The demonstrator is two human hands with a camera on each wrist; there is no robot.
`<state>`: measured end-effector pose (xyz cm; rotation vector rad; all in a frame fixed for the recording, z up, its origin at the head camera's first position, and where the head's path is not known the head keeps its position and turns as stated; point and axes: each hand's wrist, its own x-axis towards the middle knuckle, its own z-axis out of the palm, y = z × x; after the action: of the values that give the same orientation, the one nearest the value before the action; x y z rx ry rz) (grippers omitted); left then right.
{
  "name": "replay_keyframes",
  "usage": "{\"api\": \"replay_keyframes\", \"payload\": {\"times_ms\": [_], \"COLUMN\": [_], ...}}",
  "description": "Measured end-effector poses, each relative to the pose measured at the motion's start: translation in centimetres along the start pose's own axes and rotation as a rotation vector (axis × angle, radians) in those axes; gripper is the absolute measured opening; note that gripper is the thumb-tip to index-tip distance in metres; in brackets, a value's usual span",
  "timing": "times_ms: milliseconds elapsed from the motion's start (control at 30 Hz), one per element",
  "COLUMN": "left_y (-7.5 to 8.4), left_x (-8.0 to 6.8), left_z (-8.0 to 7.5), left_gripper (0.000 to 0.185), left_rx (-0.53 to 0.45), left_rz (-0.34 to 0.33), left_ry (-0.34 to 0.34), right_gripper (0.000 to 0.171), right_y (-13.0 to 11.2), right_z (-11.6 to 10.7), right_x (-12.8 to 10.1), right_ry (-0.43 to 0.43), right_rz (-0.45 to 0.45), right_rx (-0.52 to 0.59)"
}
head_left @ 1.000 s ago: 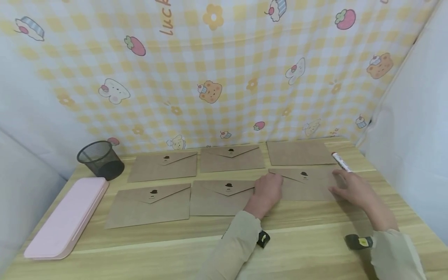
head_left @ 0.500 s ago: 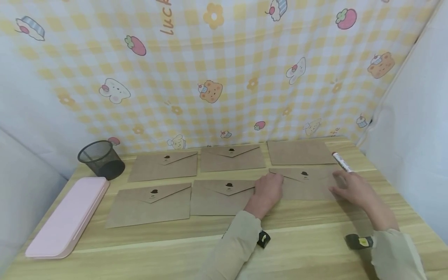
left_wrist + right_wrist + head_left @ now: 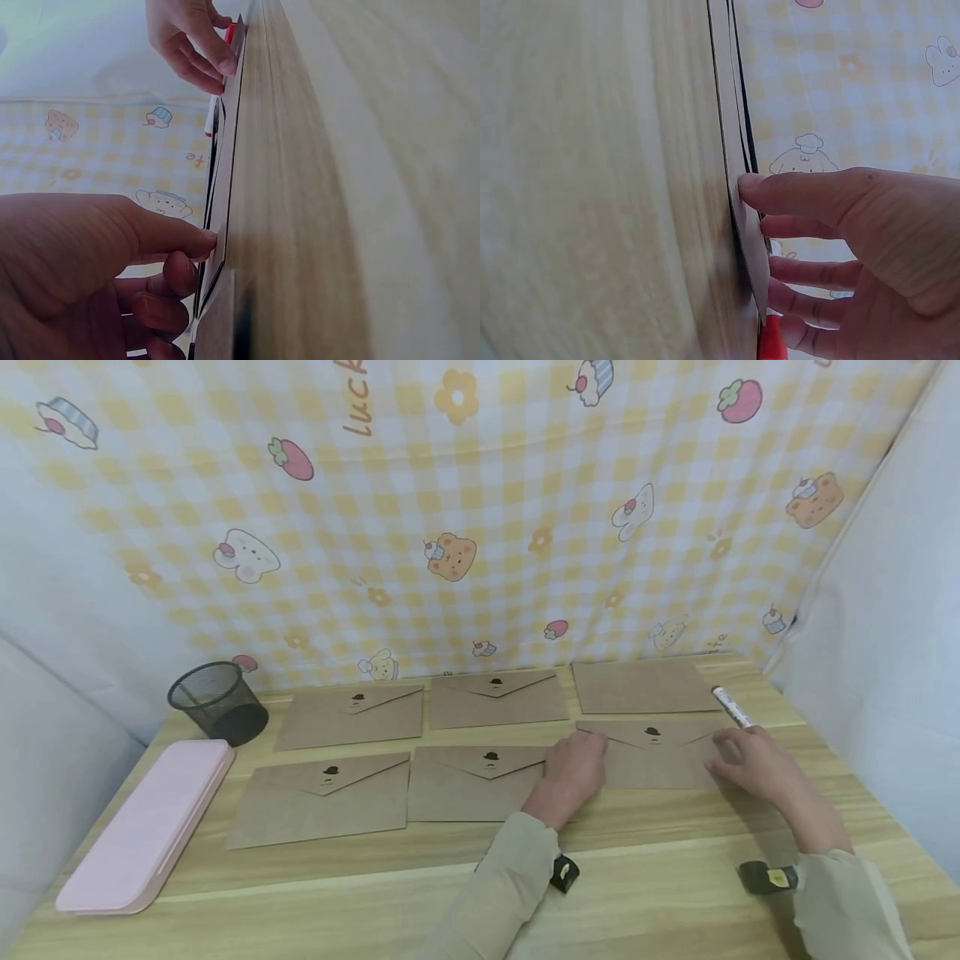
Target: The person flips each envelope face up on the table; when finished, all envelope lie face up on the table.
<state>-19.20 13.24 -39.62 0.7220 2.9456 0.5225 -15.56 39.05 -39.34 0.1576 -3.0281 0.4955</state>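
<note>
A brown kraft-paper envelope (image 3: 660, 767), its flap printed with a bowler hat, lies at the front right of the table. My left hand (image 3: 573, 774) holds its left edge. In the left wrist view the left thumb (image 3: 196, 241) lies on the paper, with the other fingers curled beside it. At the opposite edge, my right hand (image 3: 761, 768) grips the right end. Its thumb (image 3: 757, 187) presses on the paper in the right wrist view, and the fingers sit at the edge. A white marker (image 3: 731, 707) with a red cap lies just beyond the right hand.
Several similar envelopes lie in two rows, including one directly left (image 3: 480, 793) and one with a plain face (image 3: 643, 687) behind. At the left stand a black mesh pen holder (image 3: 217, 703) and a pink case (image 3: 150, 827). A checked curtain (image 3: 480, 527) hangs along the back.
</note>
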Motion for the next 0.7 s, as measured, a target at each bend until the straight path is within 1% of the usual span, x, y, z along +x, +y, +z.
{"api": "replay_keyframes", "payload": {"times_ms": [200,333,533,700], "left_y": [-0.06,-0.03,0.13,0.13], "left_x": [-0.15,-0.20,-0.22,-0.18], "left_z": [0.02,0.12,0.05,-0.04], "left_gripper": [0.026,0.027,0.022,0.024], "left_rx": [-0.003,0.001,-0.005,-0.009], "left_rz": [0.008,0.002,0.000,0.003], "left_ry": [0.003,-0.002,0.000,0.025], "right_gripper": [0.037,0.036,0.036,0.036], "right_y": [-0.22,-0.21,-0.44,-0.60], "right_z": [0.06,0.22,0.24,0.06], "right_x": [0.04,0.03,0.11,0.18], "right_ry": [0.036,0.068,0.107,0.099], "right_rz": [-0.042,-0.059,-0.058,-0.037], "right_rx": [-0.023,-0.034,-0.008,0.006]}}
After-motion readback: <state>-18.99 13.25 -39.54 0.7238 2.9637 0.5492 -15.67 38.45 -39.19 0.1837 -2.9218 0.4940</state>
